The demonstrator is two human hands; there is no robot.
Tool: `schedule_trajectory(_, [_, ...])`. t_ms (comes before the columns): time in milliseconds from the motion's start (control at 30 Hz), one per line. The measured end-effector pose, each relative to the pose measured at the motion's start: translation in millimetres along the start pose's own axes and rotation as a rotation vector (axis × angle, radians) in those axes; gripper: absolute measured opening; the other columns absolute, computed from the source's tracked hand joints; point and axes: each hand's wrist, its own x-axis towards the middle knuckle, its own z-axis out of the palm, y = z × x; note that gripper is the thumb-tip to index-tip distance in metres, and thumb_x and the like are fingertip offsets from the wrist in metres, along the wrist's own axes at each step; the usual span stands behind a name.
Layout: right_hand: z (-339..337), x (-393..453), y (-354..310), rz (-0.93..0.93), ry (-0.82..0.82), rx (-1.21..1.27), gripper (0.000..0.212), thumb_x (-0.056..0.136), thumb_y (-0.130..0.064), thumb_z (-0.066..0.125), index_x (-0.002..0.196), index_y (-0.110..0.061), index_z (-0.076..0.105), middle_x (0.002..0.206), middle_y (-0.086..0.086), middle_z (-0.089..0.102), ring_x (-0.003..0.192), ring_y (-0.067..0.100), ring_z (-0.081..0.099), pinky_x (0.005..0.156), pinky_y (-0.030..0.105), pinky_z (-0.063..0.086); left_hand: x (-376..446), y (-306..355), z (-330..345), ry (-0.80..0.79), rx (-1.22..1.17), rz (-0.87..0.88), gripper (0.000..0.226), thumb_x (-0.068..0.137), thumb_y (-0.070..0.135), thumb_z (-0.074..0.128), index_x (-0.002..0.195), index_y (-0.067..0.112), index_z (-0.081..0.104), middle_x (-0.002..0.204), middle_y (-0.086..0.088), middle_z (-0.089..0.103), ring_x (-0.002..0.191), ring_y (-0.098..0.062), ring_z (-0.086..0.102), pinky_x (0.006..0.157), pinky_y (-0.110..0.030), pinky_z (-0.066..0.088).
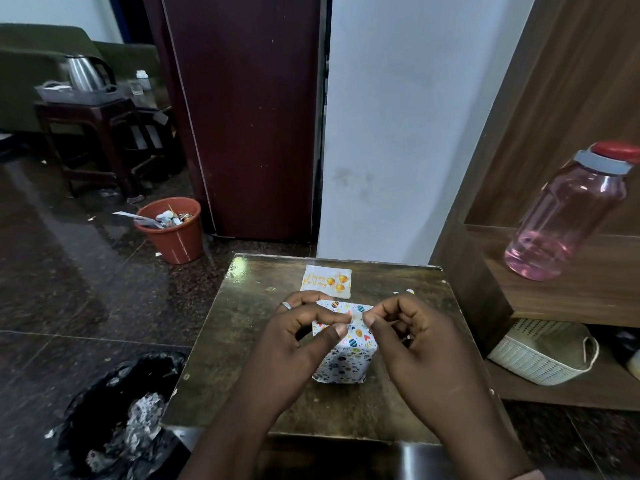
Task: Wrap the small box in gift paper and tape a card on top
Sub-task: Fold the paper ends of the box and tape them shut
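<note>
Glossy wooden table point(408, 296) (paper-wrapped box point(346, 358))

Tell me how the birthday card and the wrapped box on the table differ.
The birthday card lies flat; the wrapped box stands upright. The card shows lettering and yellow balloons on plain white; the box carries a dense multicoloured print. The card lies untouched at the far edge; the left hand and right hand pinch something small over the box. Both rest on the same table.

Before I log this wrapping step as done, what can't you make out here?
Head view only:
- Tape piece: tiny, mostly hidden by both grips' fingertips.
- Wrapped box: left and right sides hidden by left hand and right hand.
- Birthday card: small print unreadable.
</note>
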Motion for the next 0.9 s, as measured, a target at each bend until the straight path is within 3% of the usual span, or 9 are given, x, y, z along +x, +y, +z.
schedule_trajectory(100, [18,-1,-6,0.018,0.124,-0.077,0.012,0.092,-0.032,0.071,0.082,-0.029,0.066,0.070,-0.016,0.068,0.064,0.001,0.063,0.055,0.019,0.047,0,-1,1,0.004,0.000,0.010,0.012,0.087,0.027,0.080,0.093,0.037,0.082,0.120,0.018,0.061,0.120,-0.002,0.060,0.094,-0.023,0.045])
schedule_trajectory(233, [33,-2,-9,-0.023,0.278,-0.192,0.009,0.090,-0.024,0.072,0.083,-0.027,0.067,0.074,-0.014,0.069,0.069,0.003,0.065,0.062,0.029,0.052,0,-6,2,-0.005,-0.024,0.011,0.008,0.088,0.032,0.081,0.095,0.036,0.082,0.123,0.017,0.061,0.116,-0.005,0.063,0.096,-0.035,0.051])
schedule_trajectory(333, [40,-5,-13,-0.069,0.346,-0.274,0.011,0.087,-0.019,0.074,0.084,-0.024,0.065,0.074,-0.008,0.069,0.065,0.014,0.065,0.056,0.029,0.049,-1,-7,3,0.014,-0.042,0.002,0.009,0.087,0.031,0.081,0.092,0.038,0.081,0.119,0.022,0.060,0.100,0.005,0.062,0.084,-0.023,0.044])
schedule_trajectory(400, [43,-6,-13,-0.106,0.365,-0.318,0.014,0.086,-0.016,0.073,0.082,-0.023,0.062,0.071,-0.006,0.066,0.061,0.016,0.063,0.055,0.028,0.046,0,-8,5,0.010,-0.068,0.004,0.006,0.086,0.034,0.081,0.091,0.037,0.081,0.121,0.017,0.060,0.108,0.002,0.063,0.090,-0.027,0.047])
schedule_trajectory(467, [45,-8,-13,-0.134,0.359,-0.359,0.019,0.086,-0.012,0.073,0.080,-0.021,0.058,0.070,-0.005,0.062,0.060,0.018,0.059,0.054,0.028,0.041,1,-11,6,-0.002,-0.085,0.024,0.010,0.084,0.036,0.076,0.092,0.034,0.081,0.123,0.010,0.060,0.123,-0.009,0.061,0.103,-0.038,0.048])
schedule_trajectory(567, [48,-7,-14,-0.144,0.323,-0.441,0.024,0.080,-0.006,0.075,0.075,-0.019,0.055,0.073,-0.004,0.057,0.057,0.019,0.049,0.054,0.028,0.029,1,-10,6,-0.015,-0.106,0.040,0.007,0.085,0.032,0.075,0.089,0.034,0.080,0.123,0.004,0.061,0.125,-0.016,0.060,0.107,-0.046,0.048])
schedule_trajectory(767, [48,-7,-19,-0.134,0.231,-0.516,0.021,0.079,-0.011,0.077,0.073,-0.019,0.058,0.080,-0.003,0.055,0.057,0.022,0.055,0.056,0.026,0.031,2,-12,7,-0.012,-0.108,0.060,0.014,0.083,0.044,0.073,0.090,0.033,0.078,0.122,0.004,0.061,0.123,-0.021,0.061,0.104,-0.052,0.049])
schedule_trajectory(900, [46,-7,-22,-0.119,0.127,-0.527,0.014,0.087,-0.011,0.069,0.077,-0.018,0.061,0.088,0.001,0.053,0.059,0.027,0.057,0.057,0.033,0.041,0,-11,7,-0.031,-0.141,0.054,0.004,0.086,0.031,0.075,0.087,0.028,0.074,0.110,0.007,0.062,0.101,-0.016,0.067,0.087,-0.042,0.053])
